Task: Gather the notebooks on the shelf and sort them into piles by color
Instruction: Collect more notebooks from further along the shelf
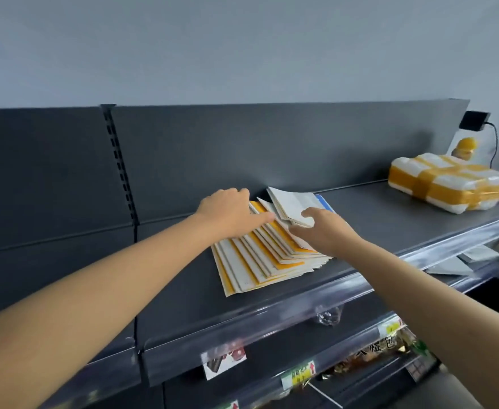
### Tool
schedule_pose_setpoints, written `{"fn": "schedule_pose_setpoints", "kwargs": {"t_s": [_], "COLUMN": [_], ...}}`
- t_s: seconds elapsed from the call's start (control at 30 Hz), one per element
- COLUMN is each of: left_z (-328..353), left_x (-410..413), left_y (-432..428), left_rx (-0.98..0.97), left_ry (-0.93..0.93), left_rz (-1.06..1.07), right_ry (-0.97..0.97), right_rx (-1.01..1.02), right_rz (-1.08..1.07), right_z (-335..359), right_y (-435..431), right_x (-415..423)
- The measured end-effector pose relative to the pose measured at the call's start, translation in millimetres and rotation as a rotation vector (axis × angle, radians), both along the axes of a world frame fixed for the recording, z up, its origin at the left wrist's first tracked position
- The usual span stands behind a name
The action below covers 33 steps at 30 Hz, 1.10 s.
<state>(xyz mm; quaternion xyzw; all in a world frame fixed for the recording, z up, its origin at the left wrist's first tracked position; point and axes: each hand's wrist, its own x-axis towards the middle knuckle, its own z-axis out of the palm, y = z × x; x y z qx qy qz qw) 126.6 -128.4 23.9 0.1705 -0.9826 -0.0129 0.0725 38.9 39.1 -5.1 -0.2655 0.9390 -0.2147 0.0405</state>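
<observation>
The shelf was a dark grey metal deck with a matching back panel and a slotted upright at the left. A clear price strip ran along its front edge. At the far right of the deck sat a white foam package bound with yellow tape, well apart from both hands. Behind it stood a small yellow object, too blurred to identify. A black adapter with a cable hung on the wall above. Packaged goods and price labels occupied the lower tiers. Nothing on the deck stood between the hands and the notebooks.

The fanned stack of yellow and white notebooks lay flat near the middle of the deck, spread toward the front edge. Both hands met at its rear end. A blue notebook showed at the rear right, mostly hidden behind the right hand.

The left hand rested palm down on the rear left of the fanned stack, fingers extended and a fingertip touching a yellow cover. The right hand pinched the lifted notebooks between thumb and curled fingers. These few white-covered notebooks were bent upward off the stack, with their free edges pointing toward the back panel.
</observation>
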Motion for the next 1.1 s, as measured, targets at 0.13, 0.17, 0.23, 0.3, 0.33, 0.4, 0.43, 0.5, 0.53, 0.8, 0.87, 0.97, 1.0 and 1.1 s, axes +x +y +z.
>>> {"fn": "schedule_pose_setpoints", "kwargs": {"t_s": [0.13,0.17,0.23,0.3,0.33,0.4,0.43,0.5,0.53,0.8,0.87,0.97,1.0,1.1], "left_z": [1,1,1,-2,-4,-6,-7,-8,-9,-17,-17,-24,-26,-30], "left_x": [-38,-48,-66,-82,-89,-100,-103,-110,-113,-126,-129,-137,-139,-140], "left_y": [6,5,5,4,4,2,2,2,2,13,20,25,28,38], "left_rx": [0.204,0.257,0.353,0.389,0.395,0.391,0.391,0.416,0.437,0.635,0.67,0.788,0.85,0.938], "left_ry": [0.017,0.024,-0.002,-0.082,-0.118,-0.165,-0.178,-0.193,-0.198,-0.08,-0.019,0.12,0.172,0.291], "left_rz": [-0.009,-0.005,0.003,0.017,0.035,0.076,0.093,0.133,0.155,0.378,0.443,0.528,0.544,0.559], "right_ry": [-0.06,-0.065,-0.077,-0.094,-0.115,-0.2,-0.263,-0.345,-0.361,-0.506,-0.567,-0.584,-0.587,-0.627], "right_rx": [-0.038,-0.032,0.005,0.031,0.025,-0.041,-0.087,-0.127,-0.116,-0.088,-0.085,-0.06,-0.068,-0.1], "right_rz": [-0.126,-0.162,-0.229,-0.286,-0.307,-0.333,-0.343,-0.353,-0.346,-0.164,-0.105,-0.021,0.008,0.081], "right_z": [-8,-9,-9,-9,-8,-9,-11,-16,-19,-25,-24,-25,-25,-26], "right_y": [14,15,15,15,14,13,12,10,9,13,20,24,24,20], "right_x": [-40,-52,-76,-100,-111,-131,-140,-153,-160,-200,-205,-208,-207,-199]}}
